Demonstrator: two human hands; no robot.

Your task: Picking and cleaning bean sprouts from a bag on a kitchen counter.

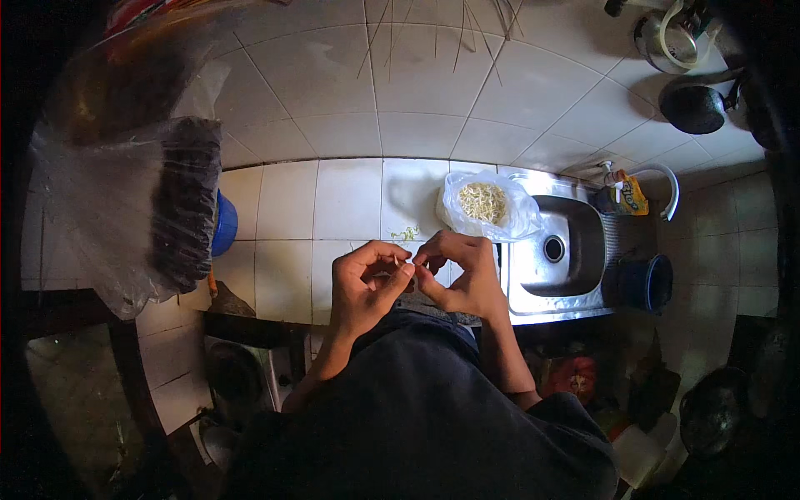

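Observation:
My left hand (369, 281) and my right hand (462, 275) meet fingertip to fingertip above the front of the white tiled counter (284, 269). Between the left thumb and fingers is a small pale piece, perhaps a bean sprout; it is too small to be sure. The right thumb and forefinger are pinched close beside it, and what they hold cannot be made out. Beyond the hands, a few greenish sprout bits (406, 234) lie on the tiles. A clear plastic bag (522, 206) stands open at the sink's left edge, with bean sprouts (482, 203) inside.
A steel sink (572, 250) with a curved white faucet (672, 187) lies to the right, a yellow pouch (632, 195) behind it and a dark blue bucket (656, 283) beyond. Pans (692, 109) hang upper right. At left are a plastic-covered item (137, 206) and a blue container (225, 224).

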